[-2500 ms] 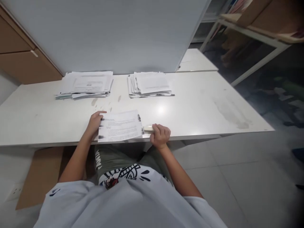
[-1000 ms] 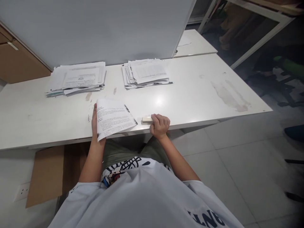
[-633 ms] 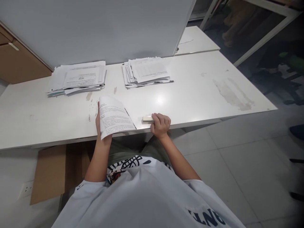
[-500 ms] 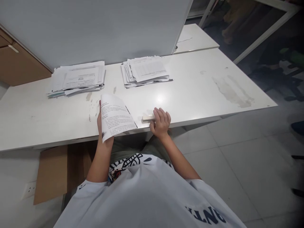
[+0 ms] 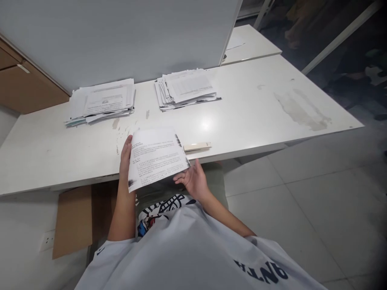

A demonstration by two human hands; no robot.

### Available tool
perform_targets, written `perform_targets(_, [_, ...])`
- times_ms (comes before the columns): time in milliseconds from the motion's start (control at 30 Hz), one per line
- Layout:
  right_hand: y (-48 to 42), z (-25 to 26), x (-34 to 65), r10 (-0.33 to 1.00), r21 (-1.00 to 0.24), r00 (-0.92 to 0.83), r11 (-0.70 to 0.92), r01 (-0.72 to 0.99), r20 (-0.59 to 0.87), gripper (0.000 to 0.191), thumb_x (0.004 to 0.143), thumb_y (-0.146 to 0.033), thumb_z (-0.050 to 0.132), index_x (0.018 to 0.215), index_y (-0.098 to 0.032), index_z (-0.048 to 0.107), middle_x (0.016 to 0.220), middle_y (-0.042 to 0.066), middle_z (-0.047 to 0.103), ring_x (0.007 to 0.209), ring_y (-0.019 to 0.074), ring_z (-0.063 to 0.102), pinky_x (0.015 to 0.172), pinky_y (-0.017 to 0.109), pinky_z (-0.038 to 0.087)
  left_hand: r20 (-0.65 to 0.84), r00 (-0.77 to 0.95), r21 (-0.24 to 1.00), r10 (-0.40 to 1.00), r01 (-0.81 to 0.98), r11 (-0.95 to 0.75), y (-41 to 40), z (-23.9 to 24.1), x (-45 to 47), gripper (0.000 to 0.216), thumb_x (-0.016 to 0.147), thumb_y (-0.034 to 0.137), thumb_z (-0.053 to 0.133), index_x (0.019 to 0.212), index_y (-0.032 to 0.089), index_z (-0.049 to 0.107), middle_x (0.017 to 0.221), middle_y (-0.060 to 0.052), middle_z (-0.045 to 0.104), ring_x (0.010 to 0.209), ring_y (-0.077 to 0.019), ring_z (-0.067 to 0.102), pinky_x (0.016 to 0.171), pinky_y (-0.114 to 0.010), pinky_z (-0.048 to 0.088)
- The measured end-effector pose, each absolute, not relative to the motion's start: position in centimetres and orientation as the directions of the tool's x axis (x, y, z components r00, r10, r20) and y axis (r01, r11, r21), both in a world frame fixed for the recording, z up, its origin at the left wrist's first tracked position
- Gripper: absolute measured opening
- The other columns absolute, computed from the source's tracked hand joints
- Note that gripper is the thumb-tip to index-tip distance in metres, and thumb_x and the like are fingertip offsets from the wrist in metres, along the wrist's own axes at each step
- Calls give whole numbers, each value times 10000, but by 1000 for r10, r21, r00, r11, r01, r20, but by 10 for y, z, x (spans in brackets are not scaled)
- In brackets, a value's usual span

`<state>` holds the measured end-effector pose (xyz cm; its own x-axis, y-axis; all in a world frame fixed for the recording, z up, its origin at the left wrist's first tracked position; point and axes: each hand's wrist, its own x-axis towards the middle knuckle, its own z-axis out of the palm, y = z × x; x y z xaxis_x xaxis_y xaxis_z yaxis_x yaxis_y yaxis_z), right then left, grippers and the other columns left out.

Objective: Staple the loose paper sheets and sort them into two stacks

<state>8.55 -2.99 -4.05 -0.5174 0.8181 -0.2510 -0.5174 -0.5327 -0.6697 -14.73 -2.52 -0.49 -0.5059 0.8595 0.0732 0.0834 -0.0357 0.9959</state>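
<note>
At the near edge of a long white table (image 5: 248, 125), I hold a printed paper (image 5: 159, 157) in my left hand (image 5: 125, 157), its grip on the left side and partly hidden behind the page — whether it is one sheet or several, I cannot tell. The paper tilts toward me, lines of text facing up, with dark smudges along the right edge and at the lower left corner. My right hand (image 5: 193, 179) is apart from my left, palm turned up and fingers loosely spread by the lower right corner; whether they touch the paper is unclear. Just beside the paper's right edge, a cream stapler (image 5: 197, 146) lies on the tabletop, out of both hands. Farther back, two untidy piles — a left stack (image 5: 104, 100) and a right stack (image 5: 190, 86) of papers — sit apart from each other before a grey partition (image 5: 121, 36). A brownish stain (image 5: 302, 108) marks the table's right side, and below at left is a cardboard box (image 5: 74, 221) near a wall socket (image 5: 47, 240)
</note>
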Motion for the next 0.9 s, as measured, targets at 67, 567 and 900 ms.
perform_targets(67, [-24, -36, 93, 822, -645, -483, -548, -532, -300, 527, 797, -689, 597, 952, -186, 632, 721, 23, 694, 507, 140, 639, 461, 238, 536, 55, -568, 999, 821, 28, -47, -27, -3, -151, 516, 763, 567, 697, 1156, 234, 660, 1096, -62, 714, 978, -218, 684, 767, -296, 577])
perform_targets(567, [-31, -40, 100, 902, -820, -176, -432, -376, -395, 477, 678, -612, 734, 579, -170, 582, 520, 23, 643, 366, 83, 496, 382, 203, 386, 38, -489, 768, 871, 572, 287, -24, 2, -162, 288, 817, 344, 565, 1016, 206, 721, 553, 47, 400, 519, -120, 381, 517, -229, 316])
perform_targets(900, [-28, -46, 107, 927, -869, -102, -375, -322, -362, 534, 697, -651, 698, 507, -176, 546, 456, -10, 565, 359, 66, 438, 384, 205, 323, 115, -276, 477, 954, 858, 191, 0, 10, -144, 403, 942, 302, 373, 1210, 168, 641, 1032, -97, 687, 959, -250, 620, 860, -361, 485])
